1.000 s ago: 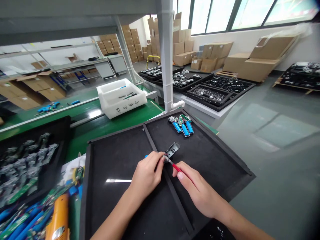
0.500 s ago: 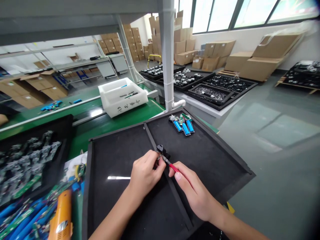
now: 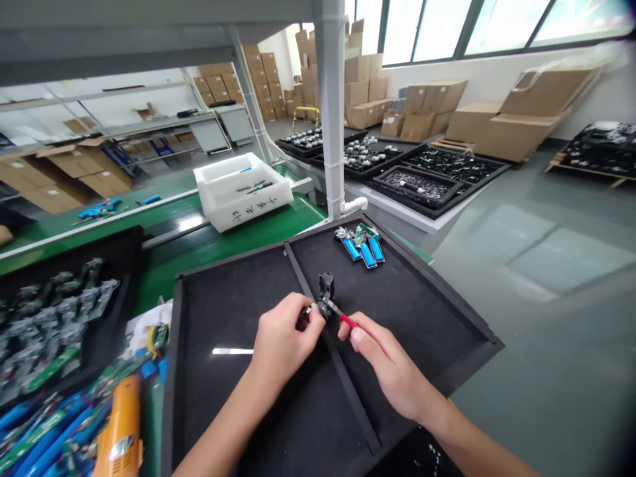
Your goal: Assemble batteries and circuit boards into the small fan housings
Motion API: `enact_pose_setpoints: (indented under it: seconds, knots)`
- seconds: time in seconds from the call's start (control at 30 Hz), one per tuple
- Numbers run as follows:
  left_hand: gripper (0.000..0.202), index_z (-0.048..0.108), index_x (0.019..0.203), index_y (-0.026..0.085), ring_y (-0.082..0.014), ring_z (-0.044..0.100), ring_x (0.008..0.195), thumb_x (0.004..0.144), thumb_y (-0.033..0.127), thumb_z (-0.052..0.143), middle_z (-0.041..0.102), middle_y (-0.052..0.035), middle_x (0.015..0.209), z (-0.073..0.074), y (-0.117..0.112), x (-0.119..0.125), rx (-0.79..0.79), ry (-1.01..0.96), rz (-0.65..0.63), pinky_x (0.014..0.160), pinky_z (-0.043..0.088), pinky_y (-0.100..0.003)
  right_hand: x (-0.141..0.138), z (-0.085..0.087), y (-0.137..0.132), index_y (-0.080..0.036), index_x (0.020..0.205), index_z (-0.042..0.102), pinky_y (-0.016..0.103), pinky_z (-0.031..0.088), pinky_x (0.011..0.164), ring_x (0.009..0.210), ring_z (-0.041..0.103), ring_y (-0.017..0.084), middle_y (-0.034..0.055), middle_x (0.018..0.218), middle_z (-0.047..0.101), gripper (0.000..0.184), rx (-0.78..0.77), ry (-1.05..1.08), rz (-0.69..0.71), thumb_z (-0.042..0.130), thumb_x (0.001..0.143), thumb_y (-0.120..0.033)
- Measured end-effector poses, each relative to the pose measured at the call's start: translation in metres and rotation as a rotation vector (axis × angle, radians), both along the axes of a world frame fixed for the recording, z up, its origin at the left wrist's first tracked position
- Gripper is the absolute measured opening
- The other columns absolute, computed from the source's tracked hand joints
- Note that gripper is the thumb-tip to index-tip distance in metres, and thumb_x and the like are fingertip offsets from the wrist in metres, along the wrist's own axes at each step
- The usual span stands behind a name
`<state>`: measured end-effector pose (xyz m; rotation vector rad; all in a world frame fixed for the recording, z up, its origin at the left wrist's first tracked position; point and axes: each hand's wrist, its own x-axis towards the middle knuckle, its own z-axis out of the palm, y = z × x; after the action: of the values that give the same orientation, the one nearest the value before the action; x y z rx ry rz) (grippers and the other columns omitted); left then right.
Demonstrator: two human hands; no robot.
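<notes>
While the left hand (image 3: 288, 341) pinched a small black plastic part (image 3: 326, 286) upright just above the tray's divider (image 3: 348, 391), the right hand (image 3: 392, 371) held a red-handled tool (image 3: 348, 321), probably a small screwdriver, thumb and fingers pressed together near its tip. The tip met the part at the left hand's grip, which hid the contact. Keeping both hands close and steady suited such fine work. Three blue-cell assemblies (image 3: 360, 250) lay beyond, on the black foam tray (image 3: 412, 311).

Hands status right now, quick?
Left hand: closed, holding a small black plastic part.
Right hand: closed, holding a red-handled screwdriver.
</notes>
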<state>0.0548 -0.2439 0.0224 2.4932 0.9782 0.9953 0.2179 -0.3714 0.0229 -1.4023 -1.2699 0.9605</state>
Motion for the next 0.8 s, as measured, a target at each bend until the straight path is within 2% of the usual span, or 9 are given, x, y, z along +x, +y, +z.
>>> enact_pose_setpoints:
  seconds: [0.1, 0.2, 0.27, 0.4, 0.5, 0.57, 0.63, 0.73, 0.8]
  knots:
    - [0.010, 0.072, 0.093, 0.020, -0.0149, 0.066, 0.074, 0.093, 0.025, 0.063, 0.072, -0.0010, 0.085, 0.021, 0.019, -0.010, -0.099, -0.122, 0.063, 0.069, 0.051, -0.026, 0.018, 0.004, -0.001, -0.022, 0.104, 0.062, 0.030, 0.047, 0.087, 0.093, 0.059, 0.018, 0.0019, 0.099, 0.064, 0.030, -0.038, -0.132, 0.108, 0.036, 0.109, -0.038]
    - [0.014, 0.074, 0.099, 0.021, -0.0178, 0.068, 0.091, 0.093, 0.030, 0.066, 0.073, -0.0034, 0.102, 0.044, 0.043, -0.025, -0.061, -0.293, 0.117, 0.080, 0.054, -0.029, 0.037, 0.007, -0.007, -0.025, 0.111, 0.064, 0.040, 0.047, 0.099, 0.107, 0.058, 0.022, 0.0050, 0.118, 0.063, 0.022, -0.045, -0.360, 0.230, 0.048, 0.105, -0.039]
    - [0.017, 0.074, 0.101, 0.021, -0.0181, 0.069, 0.090, 0.090, 0.033, 0.070, 0.072, -0.0035, 0.100, 0.052, 0.058, -0.039, -0.055, -0.383, 0.161, 0.080, 0.056, -0.029, 0.048, 0.006, -0.011, -0.026, 0.114, 0.064, 0.048, 0.044, 0.106, 0.117, 0.054, 0.027, 0.0070, 0.129, 0.060, 0.022, -0.034, -0.519, 0.262, 0.057, 0.100, -0.041]
    - [0.027, 0.069, 0.110, 0.020, -0.0200, 0.074, 0.088, 0.089, 0.037, 0.071, 0.074, -0.0037, 0.095, 0.043, 0.076, -0.073, -0.139, -0.434, 0.278, 0.082, 0.060, -0.032, 0.065, -0.001, -0.015, -0.027, 0.114, 0.063, 0.057, 0.037, 0.111, 0.127, 0.049, 0.031, 0.0086, 0.134, 0.057, 0.022, -0.005, -0.757, 0.307, 0.062, 0.095, -0.036]
    - [0.022, 0.070, 0.102, 0.021, -0.0194, 0.074, 0.085, 0.087, 0.037, 0.071, 0.075, -0.0028, 0.092, 0.023, 0.075, -0.103, -0.109, -0.220, 0.385, 0.080, 0.058, -0.030, 0.077, -0.011, -0.015, -0.028, 0.119, 0.061, 0.062, 0.025, 0.117, 0.135, 0.046, 0.031, 0.0086, 0.138, 0.056, 0.023, 0.011, -0.907, 0.300, 0.058, 0.097, -0.035]
    - [0.018, 0.071, 0.097, 0.021, -0.0192, 0.072, 0.080, 0.087, 0.036, 0.069, 0.074, -0.0022, 0.089, 0.011, 0.064, -0.124, -0.070, -0.024, 0.410, 0.078, 0.057, -0.031, 0.086, -0.019, -0.016, -0.028, 0.123, 0.060, 0.064, 0.021, 0.118, 0.140, 0.043, 0.032, 0.0095, 0.144, 0.053, 0.028, 0.022, -1.009, 0.275, 0.057, 0.098, -0.040]
    - [0.019, 0.071, 0.101, 0.023, -0.0220, 0.071, 0.086, 0.089, 0.036, 0.065, 0.073, -0.0037, 0.094, 0.003, 0.040, -0.142, -0.026, 0.137, 0.435, 0.082, 0.055, -0.034, 0.094, -0.027, -0.016, -0.027, 0.125, 0.060, 0.066, 0.019, 0.117, 0.141, 0.042, 0.035, 0.0109, 0.148, 0.050, 0.033, 0.055, -1.095, 0.227, 0.056, 0.097, -0.046]
    - [0.032, 0.067, 0.121, 0.024, -0.0258, 0.068, 0.098, 0.092, 0.037, 0.062, 0.070, -0.0062, 0.103, -0.001, -0.014, -0.163, 0.000, 0.249, 0.574, 0.089, 0.052, -0.037, 0.100, -0.035, -0.016, -0.025, 0.125, 0.061, 0.067, 0.021, 0.116, 0.136, 0.046, 0.038, 0.0125, 0.146, 0.052, 0.040, 0.142, -1.126, 0.132, 0.053, 0.097, -0.052]
    - [0.038, 0.062, 0.129, 0.025, -0.0228, 0.067, 0.089, 0.093, 0.036, 0.062, 0.069, -0.0039, 0.097, 0.001, -0.057, -0.170, -0.090, 0.264, 0.622, 0.082, 0.053, -0.034, 0.097, -0.034, -0.015, -0.024, 0.126, 0.061, 0.063, 0.029, 0.113, 0.130, 0.051, 0.038, 0.0126, 0.141, 0.056, 0.039, 0.202, -1.066, 0.119, 0.051, 0.098, -0.050]
